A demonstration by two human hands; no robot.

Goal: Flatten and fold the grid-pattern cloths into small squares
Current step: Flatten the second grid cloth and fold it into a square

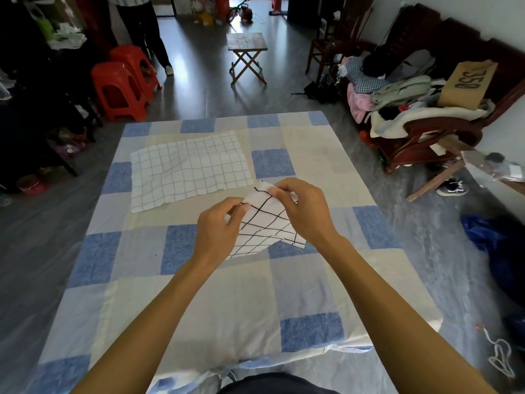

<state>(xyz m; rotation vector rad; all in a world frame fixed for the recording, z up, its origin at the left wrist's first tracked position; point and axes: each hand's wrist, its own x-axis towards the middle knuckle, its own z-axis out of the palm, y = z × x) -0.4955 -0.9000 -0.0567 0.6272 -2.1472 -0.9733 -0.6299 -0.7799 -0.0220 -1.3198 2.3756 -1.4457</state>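
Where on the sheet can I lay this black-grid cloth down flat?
Free: the near half of the blue-and-cream checked sheet, and its far-right part beside the spread white cloth with thin blue grid. Crowded: the middle, where left hand and right hand hold the white black-grid cloth.

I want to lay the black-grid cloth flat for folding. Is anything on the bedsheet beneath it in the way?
Nothing visible does. The left hand and right hand pinch the black-grid cloth over the checked bedsheet, bare around it; the blue-grid cloth lies spread just beyond, to the left.
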